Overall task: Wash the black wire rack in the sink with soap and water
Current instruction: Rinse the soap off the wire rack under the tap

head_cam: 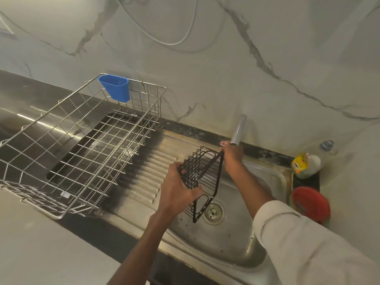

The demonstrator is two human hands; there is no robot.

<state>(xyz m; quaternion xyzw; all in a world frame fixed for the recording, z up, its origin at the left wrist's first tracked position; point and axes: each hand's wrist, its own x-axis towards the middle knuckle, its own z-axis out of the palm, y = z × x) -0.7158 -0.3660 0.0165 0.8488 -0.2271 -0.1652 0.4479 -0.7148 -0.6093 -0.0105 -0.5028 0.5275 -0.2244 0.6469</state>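
Note:
The black wire rack (202, 177) is held tilted above the steel sink (236, 239), over the drain (212, 212). My left hand (178, 186) grips its left side, fingers curled through the wires. My right hand (231, 154) reaches past the rack's top corner to the chrome tap (238, 129); its fingers are at the tap's lower end, mostly hidden, so the hold is unclear. No water is seen running. A bottle of dish soap (304, 164) stands at the sink's right edge.
A large steel wire dish basket (82, 145) with a blue plastic cup (115, 87) hooked on it stands on the ribbed drainboard (148, 167) at left. A red lid (310, 203) lies right of the sink. A clear bottle (327, 146) stands by the marble wall.

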